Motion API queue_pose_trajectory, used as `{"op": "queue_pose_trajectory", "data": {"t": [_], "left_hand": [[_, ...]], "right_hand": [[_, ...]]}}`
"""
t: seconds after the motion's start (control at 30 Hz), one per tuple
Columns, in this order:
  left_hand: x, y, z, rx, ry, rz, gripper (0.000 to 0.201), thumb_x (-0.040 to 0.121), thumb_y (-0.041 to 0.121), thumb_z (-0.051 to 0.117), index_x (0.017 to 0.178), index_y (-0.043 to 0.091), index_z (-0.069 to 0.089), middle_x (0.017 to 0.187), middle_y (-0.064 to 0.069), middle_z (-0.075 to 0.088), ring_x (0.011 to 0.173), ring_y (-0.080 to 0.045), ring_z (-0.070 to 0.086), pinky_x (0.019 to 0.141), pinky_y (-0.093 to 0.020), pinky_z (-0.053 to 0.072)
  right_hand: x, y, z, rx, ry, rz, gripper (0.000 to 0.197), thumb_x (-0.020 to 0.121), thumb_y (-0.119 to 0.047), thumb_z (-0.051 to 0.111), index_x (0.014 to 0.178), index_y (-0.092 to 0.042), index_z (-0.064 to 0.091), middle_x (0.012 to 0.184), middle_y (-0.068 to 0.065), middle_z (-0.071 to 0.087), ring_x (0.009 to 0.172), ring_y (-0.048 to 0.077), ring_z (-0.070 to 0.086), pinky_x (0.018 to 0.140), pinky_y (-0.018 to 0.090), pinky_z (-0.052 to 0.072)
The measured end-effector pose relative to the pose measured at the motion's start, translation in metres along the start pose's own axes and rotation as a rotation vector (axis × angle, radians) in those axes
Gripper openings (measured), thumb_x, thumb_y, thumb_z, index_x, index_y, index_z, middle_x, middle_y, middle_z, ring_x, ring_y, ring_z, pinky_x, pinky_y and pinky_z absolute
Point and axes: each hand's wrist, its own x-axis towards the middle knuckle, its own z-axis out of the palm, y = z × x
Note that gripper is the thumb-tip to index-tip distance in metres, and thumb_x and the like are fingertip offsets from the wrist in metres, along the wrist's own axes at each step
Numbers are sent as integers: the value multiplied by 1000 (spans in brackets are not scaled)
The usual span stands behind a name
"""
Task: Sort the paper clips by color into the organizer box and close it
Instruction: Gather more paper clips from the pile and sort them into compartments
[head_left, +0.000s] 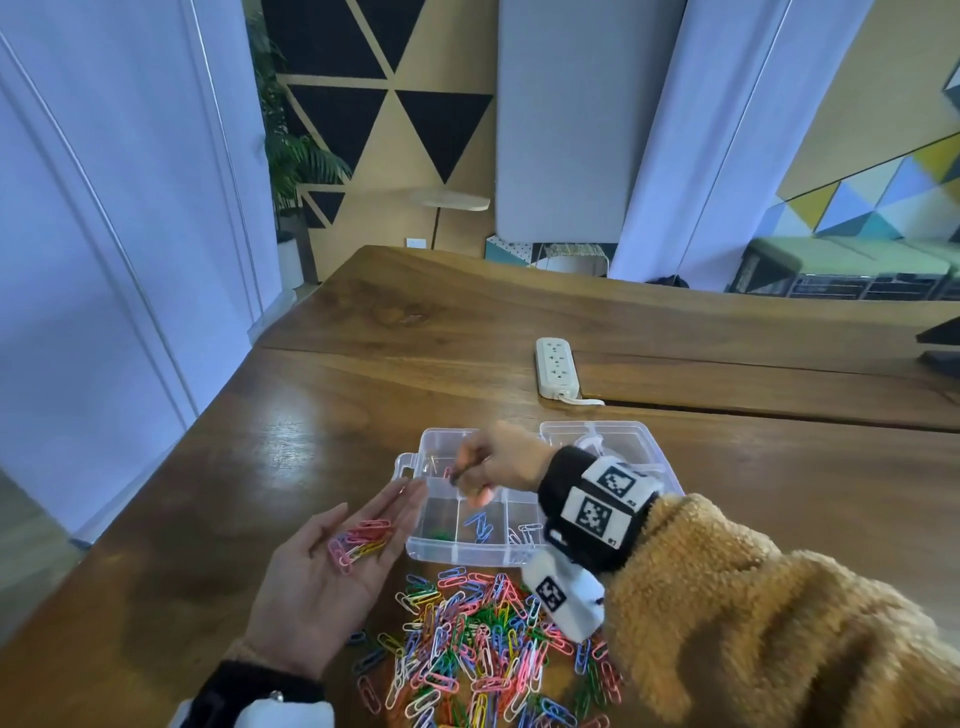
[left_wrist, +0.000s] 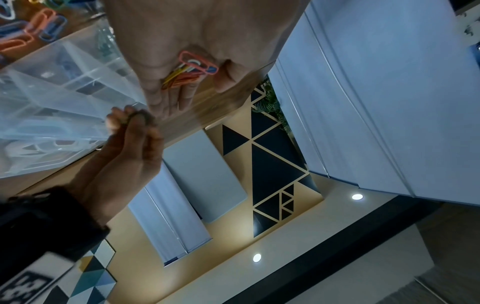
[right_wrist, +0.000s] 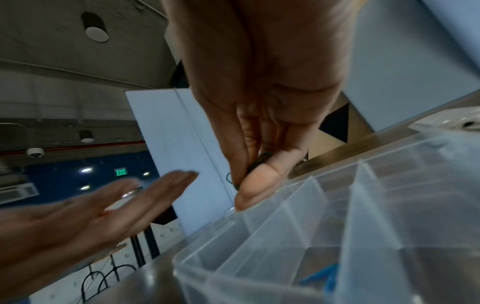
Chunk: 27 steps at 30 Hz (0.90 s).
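Directly below the right hand (head_left: 496, 462) lies the open organizer box (head_left: 415, 552), a clear plastic tray with partitions, standing on the wooden table (head_left: 311, 395). The hand hangs over the far-left part of the box, fingers pointing down and to the left, thumb and forefinger pinching a small dark paper clip (right_wrist: 259, 162); the right wrist view shows the clip's wire loop protruding beside the thumb, close above the partition walls. Its colour reads as dark green or black; which of the two cannot be told. The drop therefore turns on which compartment sits under the pinch: green clips (head_left: 441, 534) already lie in the near-left compartment, blue clips (head_left: 480, 525) in the one to its right, white clips (head_left: 524, 534) further right, and a few pale or reddish clips in the far-left compartment. The pinch stands nearer the far row than the green compartment, so a short travel toward the person may be needed.

Just left of the box, the left hand (head_left: 332, 566) lies palm up, fingers straight and flat, serving as a tray for a small bundle of pink and yellow clips (head_left: 363, 540). Its fingertips reach almost to the box's left wall. Nearer the person, the unsorted heap of mixed clips (head_left: 467, 644) lies on the table, touching the box's near wall. Sorting appears to be at an early stage; the lid is open.
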Motion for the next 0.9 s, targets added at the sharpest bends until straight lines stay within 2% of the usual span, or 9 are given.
{"op": "queue_pose_trajectory", "data": {"t": [0.1, 0.17, 0.27, 0.37, 0.4, 0.47, 0.57, 0.73, 0.9], "left_hand": [[2, -5, 2, 32, -75, -14, 93, 31, -5, 89, 116, -20, 54, 129, -38, 50, 117, -45, 55, 92, -53, 47], [4, -7, 0, 40, -106, -40, 76, 50, 5, 87, 115, -19, 56, 128, -37, 51, 115, -44, 57, 89, -54, 47], [4, -3, -1, 52, -74, -47, 51, 92, 27, 46, 118, -16, 53, 131, -35, 49, 119, -44, 54, 96, -49, 46], [4, -3, -6, 103, -82, -5, 67, 99, 41, 8, 139, -11, 21, 150, -30, 15, 143, -39, 16, 119, -43, 17], [2, -4, -3, 135, -89, -31, 68, 99, 42, 13, 139, -11, 21, 151, -31, 15, 143, -39, 16, 120, -43, 16], [3, -9, -1, 106, -11, -72, 66, 98, 42, 32, 129, -16, 43, 141, -36, 37, 131, -44, 40, 107, -48, 37], [-1, -21, 11, 56, -45, -73, 75, 98, 50, 29, 120, -17, 53, 129, -37, 50, 118, -46, 54, 91, -52, 46], [5, -32, 21, 31, -34, -179, 74, 97, 49, 33, 118, -18, 55, 124, -36, 54, 113, -46, 56, 84, -59, 49], [6, -34, 20, 6, -96, -212, 67, 96, 47, 37, 125, -11, 51, 126, -29, 56, 114, -39, 59, 88, -61, 44]], "right_hand": [[6, -16, 16, -23, -28, -13, 9, 87, 4, 54, 88, 3, 62, 96, 29, 66, 71, 27, 67, 69, 25, 54], [9, -22, 23, -125, -41, -4, 17, 87, 7, 50, 100, 10, 61, 99, 28, 66, 87, 33, 68, 76, 30, 56], [10, -29, 25, -354, -53, -44, 24, 86, 6, 54, 108, 5, 62, 105, 22, 66, 98, 29, 64, 88, 36, 51], [7, -30, 18, -442, -65, -97, 29, 84, 9, 52, 111, 3, 61, 108, 21, 64, 99, 28, 61, 86, 35, 51], [4, -29, 14, -412, -55, -114, 30, 84, 10, 49, 109, 2, 62, 107, 20, 64, 94, 25, 62, 80, 31, 53], [-4, -30, 5, -270, 52, -139, 33, 85, 12, 42, 103, -2, 65, 103, 15, 68, 82, 16, 63, 70, 17, 52], [-23, -31, -4, -141, 269, -333, 20, 86, 3, 52, 91, -8, 68, 90, 6, 71, 70, 1, 61, 67, 6, 45], [-48, -35, 17, -361, 181, -469, 7, 79, -13, 68, 85, -11, 69, 86, 2, 60, 70, 6, 50, 69, 21, 45], [-52, -30, 19, -313, 158, -512, 7, 77, -5, 67, 82, -9, 70, 78, -7, 51, 63, -4, 45, 61, 4, 34]]}}
